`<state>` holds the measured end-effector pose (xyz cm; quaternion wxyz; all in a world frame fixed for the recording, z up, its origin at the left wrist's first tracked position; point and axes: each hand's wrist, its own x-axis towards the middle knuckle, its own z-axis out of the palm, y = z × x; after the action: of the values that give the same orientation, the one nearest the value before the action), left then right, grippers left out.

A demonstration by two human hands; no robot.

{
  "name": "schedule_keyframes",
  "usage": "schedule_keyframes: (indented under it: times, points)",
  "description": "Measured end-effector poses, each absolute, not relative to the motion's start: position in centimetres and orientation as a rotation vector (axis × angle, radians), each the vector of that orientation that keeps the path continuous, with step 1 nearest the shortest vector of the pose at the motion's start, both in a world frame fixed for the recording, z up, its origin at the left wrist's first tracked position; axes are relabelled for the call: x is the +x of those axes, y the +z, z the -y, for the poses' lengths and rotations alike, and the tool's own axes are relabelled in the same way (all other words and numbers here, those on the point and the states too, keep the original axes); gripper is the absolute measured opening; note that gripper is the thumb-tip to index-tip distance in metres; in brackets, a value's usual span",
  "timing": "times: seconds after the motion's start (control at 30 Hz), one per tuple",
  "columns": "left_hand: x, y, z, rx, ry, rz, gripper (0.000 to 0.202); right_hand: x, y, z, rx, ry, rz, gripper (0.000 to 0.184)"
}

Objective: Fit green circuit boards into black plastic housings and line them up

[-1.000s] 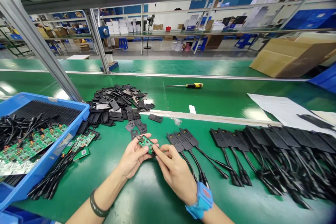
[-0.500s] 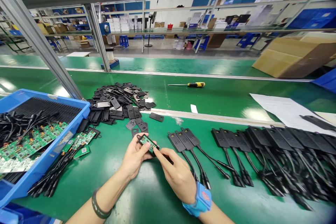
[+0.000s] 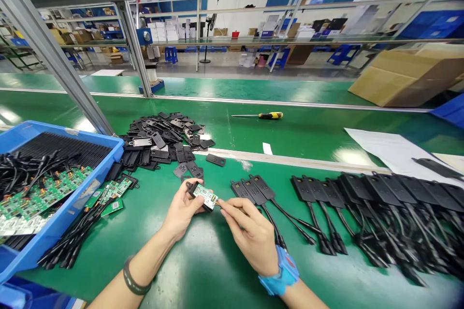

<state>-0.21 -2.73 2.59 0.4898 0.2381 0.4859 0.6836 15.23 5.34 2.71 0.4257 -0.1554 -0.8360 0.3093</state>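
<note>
My left hand (image 3: 184,212) is closed around a small black plastic case, its thumb near a green circuit board (image 3: 204,195) that sits tilted in or on the case. Beside it, my right hand (image 3: 250,231) pinches the wires (image 3: 219,202) at the board's right end; the rest of the cable is hidden under the fingers. Loose black covers (image 3: 195,170) lie just beyond my left hand. To the right of my right hand rest a few closed black cases (image 3: 250,189) with cables.
A blue bin (image 3: 116,147) of boards and cables stands at left, with boards on cables (image 3: 108,198) beside it. Black case parts (image 3: 159,140) are heaped behind. A screwdriver (image 3: 270,116) lies farther back. Many cabled cases (image 3: 384,193) line the right, near white paper (image 3: 380,147).
The board has tipped up, showing more of its whitish face. My right hand has drawn back slightly to the right, its fingers shifting from the board to the wires.
</note>
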Motion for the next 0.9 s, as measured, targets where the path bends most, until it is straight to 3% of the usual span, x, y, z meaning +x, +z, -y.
schedule_keyframes:
  times: [0.4,0.63,0.9]
  points:
    - [0.5,3.0,2.8,0.541,1.681,-1.052,0.046,15.1,2.4,-5.2,-0.333,0.642,2.192,0.029]
    - [1.1,2.3,2.6,0.469,1.728,-1.113,0.029,15.0,1.6,-5.0,-0.340,0.593,2.310,0.027]
    - [1.1,1.6,2.5,0.454,1.777,-1.218,0.028,14.8,1.3,-4.9,-0.446,0.926,2.250,0.015]
